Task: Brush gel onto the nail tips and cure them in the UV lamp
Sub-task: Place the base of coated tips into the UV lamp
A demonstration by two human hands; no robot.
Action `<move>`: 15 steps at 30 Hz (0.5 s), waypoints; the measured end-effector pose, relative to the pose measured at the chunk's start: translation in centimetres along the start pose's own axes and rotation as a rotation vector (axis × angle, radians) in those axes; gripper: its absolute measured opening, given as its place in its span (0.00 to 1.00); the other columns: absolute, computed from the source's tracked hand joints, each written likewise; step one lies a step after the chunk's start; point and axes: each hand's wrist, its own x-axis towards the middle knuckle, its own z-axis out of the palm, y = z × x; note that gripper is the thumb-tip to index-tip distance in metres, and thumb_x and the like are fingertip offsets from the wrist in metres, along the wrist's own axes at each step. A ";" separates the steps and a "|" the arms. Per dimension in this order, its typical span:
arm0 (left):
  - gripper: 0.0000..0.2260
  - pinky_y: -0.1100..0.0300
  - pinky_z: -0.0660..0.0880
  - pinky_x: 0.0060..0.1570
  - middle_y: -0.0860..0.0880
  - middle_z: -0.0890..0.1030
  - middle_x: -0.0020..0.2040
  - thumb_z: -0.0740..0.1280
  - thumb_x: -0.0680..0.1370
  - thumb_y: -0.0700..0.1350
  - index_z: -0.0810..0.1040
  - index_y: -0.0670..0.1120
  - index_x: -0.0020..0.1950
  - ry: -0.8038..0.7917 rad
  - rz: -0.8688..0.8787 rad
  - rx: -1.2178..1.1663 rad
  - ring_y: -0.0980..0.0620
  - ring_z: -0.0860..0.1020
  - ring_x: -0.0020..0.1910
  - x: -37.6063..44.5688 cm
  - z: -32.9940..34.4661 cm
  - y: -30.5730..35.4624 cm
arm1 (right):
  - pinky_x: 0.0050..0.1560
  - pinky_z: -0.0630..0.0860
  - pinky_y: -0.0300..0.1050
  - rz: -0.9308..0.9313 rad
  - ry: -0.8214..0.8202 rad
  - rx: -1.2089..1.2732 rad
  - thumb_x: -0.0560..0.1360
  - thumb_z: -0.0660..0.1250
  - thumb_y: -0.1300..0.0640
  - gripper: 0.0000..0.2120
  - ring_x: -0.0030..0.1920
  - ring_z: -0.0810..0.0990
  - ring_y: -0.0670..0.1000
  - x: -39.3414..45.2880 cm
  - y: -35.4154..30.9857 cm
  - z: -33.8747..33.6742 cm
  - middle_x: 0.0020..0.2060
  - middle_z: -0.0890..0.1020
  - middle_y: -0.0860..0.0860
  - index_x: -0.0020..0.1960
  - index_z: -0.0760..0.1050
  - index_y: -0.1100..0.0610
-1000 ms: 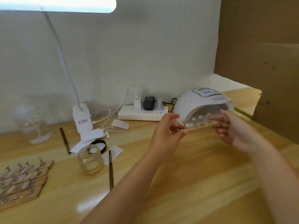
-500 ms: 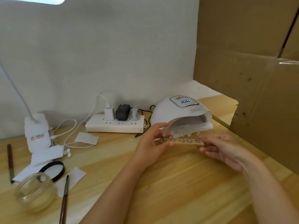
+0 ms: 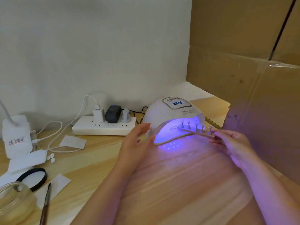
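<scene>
We take the UV lamp as our reference and proceed from left to right. Far to its left, at the near table edge, stand a glass jar and a brush, neither touched. Left of the lamp, by the wall, lies a power strip. The left hand hovers just beside the lamp's left flank, fingers spread and relaxed, holding nothing. The lamp is lit violet, its display showing digits we cannot read. The wooden strip carrying the nail tips lies half inside the lamp's mouth, its right end projecting. The right hand pinches that projecting end, just right of the lamp.

We judge the curing step in hand. The next move calls for sliding the strip fully under the light, level, without brushing the gelled tips against the lamp's rim.

Half a second earlier both hands held the strip outside an unlit lamp; the left has since let go.
</scene>
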 end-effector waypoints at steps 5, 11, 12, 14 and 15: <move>0.17 0.71 0.69 0.53 0.57 0.77 0.57 0.66 0.75 0.36 0.72 0.56 0.56 -0.056 -0.068 -0.077 0.67 0.74 0.56 0.1 0.2 -0.5 | 0.24 0.74 0.32 0.052 -0.024 0.061 0.76 0.61 0.68 0.09 0.24 0.80 0.43 1.8 0.7 2.4 0.23 0.80 0.48 0.39 0.75 0.61; 0.19 0.59 0.71 0.59 0.55 0.78 0.56 0.66 0.74 0.33 0.72 0.56 0.55 -0.046 -0.087 -0.105 0.67 0.73 0.56 0.1 0.2 -0.4 | 0.25 0.75 0.33 0.098 0.082 0.052 0.76 0.59 0.69 0.11 0.24 0.79 0.42 3.7 1.1 6.0 0.30 0.76 0.53 0.36 0.71 0.62; 0.19 0.59 0.72 0.58 0.56 0.78 0.56 0.65 0.74 0.33 0.71 0.57 0.54 -0.044 -0.086 -0.106 0.68 0.73 0.56 0.1 0.2 -0.4 | 0.28 0.76 0.35 0.100 0.097 0.012 0.76 0.59 0.69 0.10 0.26 0.80 0.43 3.9 1.0 6.4 0.29 0.76 0.53 0.37 0.72 0.63; 0.20 0.62 0.72 0.55 0.58 0.78 0.55 0.65 0.74 0.33 0.71 0.60 0.53 -0.042 -0.086 -0.105 0.69 0.73 0.56 0.1 0.3 -0.5 | 0.35 0.77 0.40 0.108 0.126 -0.054 0.75 0.59 0.68 0.09 0.29 0.77 0.46 4.5 0.9 7.0 0.28 0.76 0.53 0.37 0.73 0.63; 0.20 0.63 0.72 0.54 0.58 0.78 0.55 0.65 0.74 0.33 0.71 0.60 0.52 -0.041 -0.083 -0.102 0.69 0.73 0.57 0.1 0.3 -0.6 | 0.38 0.76 0.40 0.115 0.148 -0.079 0.75 0.60 0.67 0.11 0.29 0.76 0.45 4.8 0.9 7.1 0.25 0.76 0.51 0.34 0.73 0.62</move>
